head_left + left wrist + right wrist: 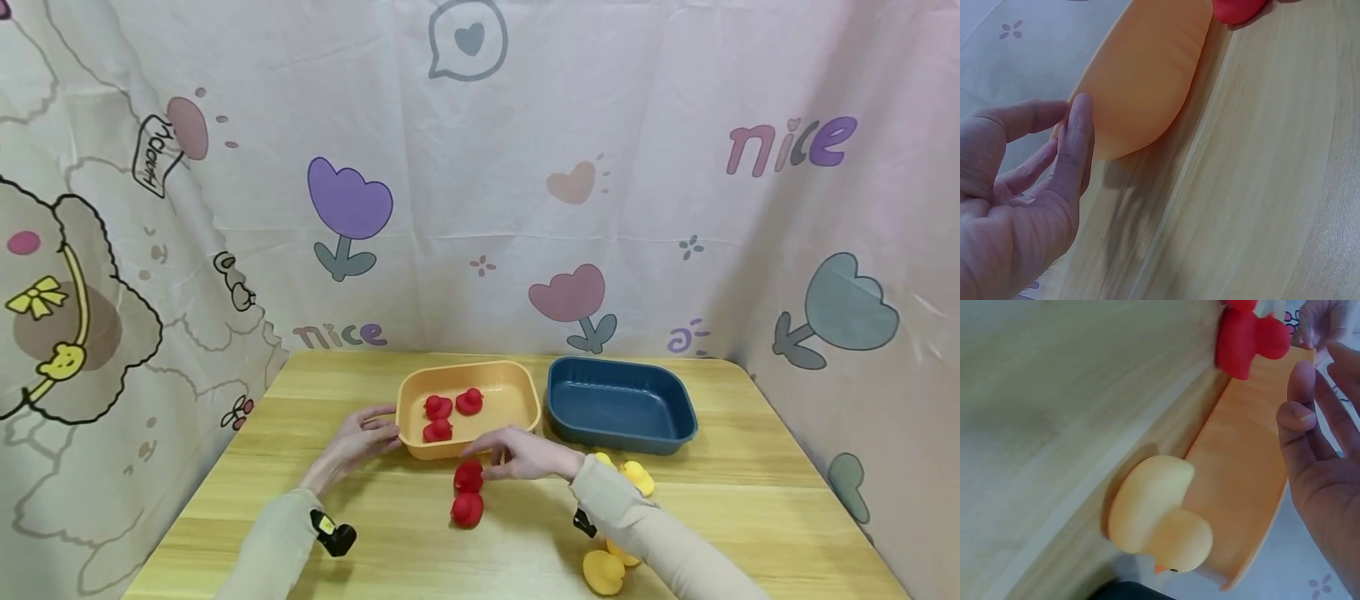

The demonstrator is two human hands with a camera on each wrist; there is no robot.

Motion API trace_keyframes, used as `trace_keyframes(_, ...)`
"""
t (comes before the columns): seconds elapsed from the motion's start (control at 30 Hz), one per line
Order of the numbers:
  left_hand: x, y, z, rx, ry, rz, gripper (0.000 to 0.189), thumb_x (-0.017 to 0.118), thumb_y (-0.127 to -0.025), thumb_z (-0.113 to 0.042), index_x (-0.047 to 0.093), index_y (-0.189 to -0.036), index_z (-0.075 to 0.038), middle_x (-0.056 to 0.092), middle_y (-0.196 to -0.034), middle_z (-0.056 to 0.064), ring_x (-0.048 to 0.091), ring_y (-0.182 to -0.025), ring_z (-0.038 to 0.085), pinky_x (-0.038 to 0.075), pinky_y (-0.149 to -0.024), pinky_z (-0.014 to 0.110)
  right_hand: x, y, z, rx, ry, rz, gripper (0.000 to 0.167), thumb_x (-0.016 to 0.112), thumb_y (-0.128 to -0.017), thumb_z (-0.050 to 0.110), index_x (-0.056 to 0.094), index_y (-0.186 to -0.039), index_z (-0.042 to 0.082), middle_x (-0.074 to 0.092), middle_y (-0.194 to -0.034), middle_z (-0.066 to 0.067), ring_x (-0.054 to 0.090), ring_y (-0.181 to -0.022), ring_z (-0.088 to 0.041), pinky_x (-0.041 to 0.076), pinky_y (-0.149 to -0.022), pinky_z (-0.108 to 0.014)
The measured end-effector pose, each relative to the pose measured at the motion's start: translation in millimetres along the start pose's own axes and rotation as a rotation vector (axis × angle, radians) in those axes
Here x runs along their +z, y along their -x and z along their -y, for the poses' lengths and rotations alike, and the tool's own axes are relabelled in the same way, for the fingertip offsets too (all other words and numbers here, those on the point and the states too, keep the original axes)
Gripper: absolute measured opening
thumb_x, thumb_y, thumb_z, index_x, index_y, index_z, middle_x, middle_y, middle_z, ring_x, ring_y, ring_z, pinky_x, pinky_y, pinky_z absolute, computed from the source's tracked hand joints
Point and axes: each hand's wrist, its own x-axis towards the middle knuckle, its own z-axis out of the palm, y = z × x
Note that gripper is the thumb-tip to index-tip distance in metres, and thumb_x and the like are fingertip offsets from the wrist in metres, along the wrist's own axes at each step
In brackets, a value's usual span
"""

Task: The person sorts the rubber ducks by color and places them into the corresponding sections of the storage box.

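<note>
I read the left hand (358, 439) as resting straight fingers against the left wall of the orange tray (525, 392); its grip is wide and holds nothing. The right hand (521, 452) hovers at the tray's front rim, just above the nearer of two red ducks (468, 477) on the surface (750, 508). Its fingers look relaxed and spread; I see no duck pinched between them.

Status, as I judge it:
- Done: three red ducks (438, 407) lie inside the orange tray.
- Left: two red ducks, one behind the other, remain on the surface in front of that tray.
- Left: the blue tray (678, 404) holds nothing, and several yellow ducks (637, 477) lie on the surface beside and below the right sleeve.

Sorting by colour appears roughly a third complete.
</note>
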Motion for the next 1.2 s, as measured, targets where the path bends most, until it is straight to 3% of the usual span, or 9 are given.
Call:
trace_keyframes(0.13, 0.6, -0.4, 0.0, -0.002, 0.002, -0.003, 0.065, 0.058, -0.098, 0.003, 0.023, -0.151, 0.015, 0.065, -0.100, 0.005, 0.070, -0.085, 0.010, 0.063, -0.083, 0.020, 2.6, 0.7, -4.6, -0.030, 0.000, 0.037, 0.044, 0.066, -0.094, 0.004, 0.060, -0.137, 0.002, 0.069, -0.127, -0.014, 0.058, -0.076, 0.001, 0.056, -0.064, -0.016)
trace_keyframes(0.3, 0.8, -0.8, 0.8, 0.001, -0.002, -0.008, 0.064, 0.058, -0.098, 0.003, 0.024, -0.151, 0.015, 0.066, -0.099, 0.004, 0.070, -0.085, 0.010, 0.063, -0.082, 0.020, 6.5, -0.9, -8.2, -0.044, 0.021, 0.069, 0.045, 0.065, -0.094, 0.002, 0.058, -0.138, 0.002, 0.064, -0.137, -0.013, 0.059, -0.079, 0.000, 0.057, -0.069, -0.014)
trace_keyframes(0.47, 0.7, -1.1, 1.2, 0.004, -0.006, -0.009, 0.063, 0.058, -0.098, 0.003, 0.025, -0.150, 0.015, 0.066, -0.098, 0.003, 0.070, -0.085, 0.010, 0.063, -0.082, 0.020, 8.1, -1.2, -8.8, -0.014, -0.002, 0.102, 0.044, 0.065, -0.094, 0.005, 0.059, -0.138, 0.004, 0.058, -0.146, -0.014, 0.063, -0.087, -0.011, 0.057, -0.077, -0.014)
trace_keyframes(0.6, 0.6, -1.3, 1.6, 0.006, -0.007, -0.012, 0.063, 0.058, -0.098, 0.003, 0.025, -0.150, 0.015, 0.066, -0.097, 0.003, 0.070, -0.084, 0.010, 0.063, -0.082, 0.020, 8.2, -0.9, -8.6, -0.025, 0.000, 0.121, 0.041, 0.064, -0.094, 0.003, 0.061, -0.136, 0.002, 0.059, -0.143, -0.015, 0.067, -0.098, -0.025, 0.057, -0.079, -0.014)
trace_keyframes(0.7, 0.5, -1.1, 1.8, 0.005, -0.008, -0.015, 0.063, 0.058, -0.098, 0.003, 0.025, -0.150, 0.015, 0.066, -0.097, 0.003, 0.070, -0.084, 0.010, 0.063, -0.082, 0.020, 7.5, -0.4, -8.0, -0.032, 0.000, 0.123, 0.039, 0.063, -0.093, 0.001, 0.062, -0.133, 0.001, 0.061, -0.141, -0.016, 0.066, -0.105, -0.029, 0.058, -0.080, -0.014)
trace_keyframes(0.8, 0.6, -0.6, 1.5, 0.003, -0.010, -0.016, 0.064, 0.058, -0.098, 0.003, 0.024, -0.150, 0.015, 0.066, -0.098, 0.003, 0.070, -0.084, 0.010, 0.063, -0.082, 0.020, 6.3, 0.8, -6.9, -0.019, 0.009, 0.113, 0.038, 0.065, -0.093, 0.003, 0.064, -0.131, 0.002, 0.063, -0.138, -0.015, 0.066, -0.106, -0.026, 0.057, -0.080, -0.013)
trace_keyframes(1.03, -0.2, -0.4, 1.1, 0.006, -0.005, -0.013, 0.063, 0.058, -0.098, 0.004, 0.024, -0.150, 0.015, 0.066, -0.099, 0.004, 0.070, -0.085, 0.010, 0.063, -0.083, 0.021, 4.2, 3.5, -9.0, 0.032, 0.025, 0.082, 0.033, 0.071, -0.091, 0.007, 0.069, -0.124, 0.001, 0.067, -0.116, -0.013, 0.059, -0.082, -0.001, 0.058, -0.076, -0.015)
trace_keyframes(1.2, 0.1, -0.6, 1.1, 0.004, -0.006, -0.015, 0.063, 0.057, -0.098, 0.005, 0.024, -0.150, 0.016, 0.065, -0.099, 0.004, 0.070, -0.084, 0.010, 0.063, -0.083, 0.020, 6.5, 2.7, -9.3, 0.065, 0.029, 0.073, 0.034, 0.073, -0.090, 0.009, 0.070, -0.123, 0.001, 0.065, -0.113, -0.012, 0.057, -0.080, 0.001, 0.056, -0.074, -0.014)
